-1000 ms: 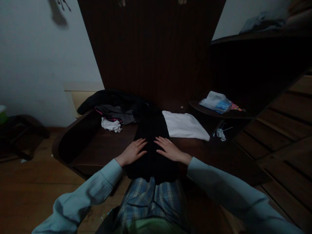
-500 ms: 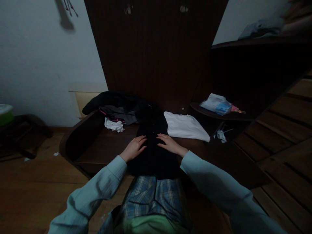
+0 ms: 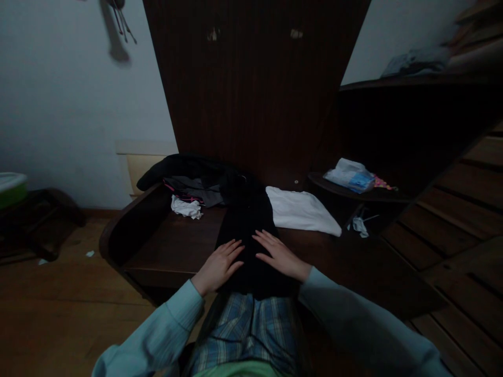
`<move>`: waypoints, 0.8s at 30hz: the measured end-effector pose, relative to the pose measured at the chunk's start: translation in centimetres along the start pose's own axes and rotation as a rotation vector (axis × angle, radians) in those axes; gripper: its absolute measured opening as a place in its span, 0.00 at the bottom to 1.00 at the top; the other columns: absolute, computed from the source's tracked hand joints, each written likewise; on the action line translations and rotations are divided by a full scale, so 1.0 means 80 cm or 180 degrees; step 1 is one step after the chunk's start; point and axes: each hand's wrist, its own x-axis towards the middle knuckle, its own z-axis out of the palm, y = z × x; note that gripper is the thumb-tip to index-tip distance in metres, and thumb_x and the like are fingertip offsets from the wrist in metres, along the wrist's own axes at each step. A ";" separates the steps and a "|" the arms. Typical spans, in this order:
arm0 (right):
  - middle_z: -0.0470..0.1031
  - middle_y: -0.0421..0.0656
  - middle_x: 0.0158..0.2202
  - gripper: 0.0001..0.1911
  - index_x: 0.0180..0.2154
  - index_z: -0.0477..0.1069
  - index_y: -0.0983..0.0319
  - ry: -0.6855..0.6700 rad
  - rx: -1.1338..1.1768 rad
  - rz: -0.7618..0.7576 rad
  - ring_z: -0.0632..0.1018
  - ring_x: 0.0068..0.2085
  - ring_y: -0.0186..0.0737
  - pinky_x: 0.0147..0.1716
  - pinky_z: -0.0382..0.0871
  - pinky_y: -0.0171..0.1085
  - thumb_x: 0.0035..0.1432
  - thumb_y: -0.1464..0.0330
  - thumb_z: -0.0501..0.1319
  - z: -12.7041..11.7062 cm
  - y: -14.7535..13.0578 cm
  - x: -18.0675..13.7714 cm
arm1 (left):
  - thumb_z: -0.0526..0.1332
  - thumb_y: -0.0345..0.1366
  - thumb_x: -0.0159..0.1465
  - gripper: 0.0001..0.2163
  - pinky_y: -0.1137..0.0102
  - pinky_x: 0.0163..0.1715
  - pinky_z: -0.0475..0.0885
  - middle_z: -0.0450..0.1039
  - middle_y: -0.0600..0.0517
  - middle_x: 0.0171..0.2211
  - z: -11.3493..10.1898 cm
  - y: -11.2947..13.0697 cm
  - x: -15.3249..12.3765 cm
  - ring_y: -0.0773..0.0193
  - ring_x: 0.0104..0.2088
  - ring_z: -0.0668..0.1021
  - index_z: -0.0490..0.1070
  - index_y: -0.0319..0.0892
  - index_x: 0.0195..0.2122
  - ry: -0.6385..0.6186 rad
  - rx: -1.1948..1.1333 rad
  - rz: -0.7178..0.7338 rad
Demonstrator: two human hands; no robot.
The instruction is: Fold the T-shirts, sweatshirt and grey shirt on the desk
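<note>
A black garment [image 3: 245,220] lies lengthwise on a dark wooden table [image 3: 168,246], its near end hanging over the front edge by my lap. My left hand [image 3: 218,266] rests flat on its left side, fingers stretched out and open. My right hand [image 3: 279,255] lies flat on its right side, fingers spread. Both hands press on the cloth close to the table's front edge, a small gap between them.
A folded white cloth [image 3: 301,210] lies right of the garment. Dark clothes [image 3: 188,175] and a small white rag [image 3: 186,207] are piled at the back left. A plastic packet [image 3: 349,175] sits on a round shelf. A dark wardrobe stands behind; wooden floor surrounds.
Both hands have slid along the black garment toward me, nearer the table's front edge, still flat. The camera view has tilted slightly.
</note>
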 end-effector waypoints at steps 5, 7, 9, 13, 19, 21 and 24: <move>0.53 0.49 0.60 0.27 0.57 0.55 0.61 -0.0148 -0.0387 0.0229 0.52 0.61 0.46 0.57 0.49 0.51 0.58 0.57 0.49 0.016 0.017 0.033 | 0.48 0.44 0.63 0.21 0.56 0.54 0.57 0.54 0.45 0.59 0.006 -0.019 0.054 0.55 0.59 0.56 0.56 0.44 0.57 -0.0266 0.0110 0.0028; 0.53 0.48 0.60 0.27 0.57 0.55 0.61 -0.0150 -0.0532 0.0227 0.52 0.61 0.46 0.57 0.48 0.51 0.59 0.56 0.47 0.020 0.022 0.038 | 0.47 0.45 0.63 0.22 0.55 0.53 0.57 0.54 0.45 0.59 0.010 -0.029 0.066 0.55 0.59 0.56 0.56 0.45 0.57 -0.0321 0.0106 0.0043; 0.52 0.47 0.60 0.27 0.57 0.54 0.60 -0.0151 -0.0608 0.0181 0.52 0.61 0.45 0.57 0.48 0.50 0.59 0.56 0.45 0.021 0.029 0.044 | 0.47 0.45 0.63 0.22 0.56 0.53 0.56 0.53 0.46 0.59 0.013 -0.039 0.074 0.56 0.59 0.56 0.55 0.46 0.57 -0.0313 0.0095 0.0030; 0.52 0.47 0.60 0.27 0.57 0.54 0.60 -0.0201 -0.0693 0.0226 0.51 0.61 0.45 0.57 0.47 0.50 0.59 0.56 0.45 0.018 0.042 0.066 | 0.46 0.45 0.63 0.21 0.56 0.54 0.55 0.53 0.47 0.59 0.016 -0.053 0.090 0.57 0.60 0.55 0.55 0.47 0.57 -0.0228 0.0173 -0.0077; 0.56 0.53 0.58 0.25 0.54 0.59 0.65 -0.0148 -0.0341 0.0289 0.55 0.60 0.47 0.56 0.50 0.49 0.57 0.60 0.52 0.006 0.040 0.083 | 0.50 0.42 0.62 0.22 0.58 0.54 0.56 0.56 0.42 0.58 0.005 -0.053 0.098 0.57 0.58 0.59 0.56 0.40 0.56 -0.0065 0.0117 -0.0072; 0.60 0.52 0.56 0.21 0.50 0.63 0.64 -0.0008 0.0001 0.0193 0.60 0.58 0.46 0.55 0.54 0.47 0.55 0.63 0.55 -0.001 0.026 0.069 | 0.52 0.42 0.61 0.22 0.60 0.54 0.58 0.59 0.41 0.56 -0.005 -0.046 0.079 0.58 0.57 0.62 0.57 0.39 0.55 0.0121 -0.0043 -0.0017; 0.67 0.47 0.49 0.12 0.42 0.67 0.60 0.0221 0.0524 -0.0051 0.69 0.50 0.40 0.49 0.62 0.42 0.54 0.67 0.56 -0.010 -0.008 0.035 | 0.52 0.43 0.61 0.20 0.62 0.54 0.60 0.61 0.44 0.55 -0.020 -0.033 0.033 0.59 0.55 0.64 0.60 0.43 0.53 0.0295 -0.0315 -0.0006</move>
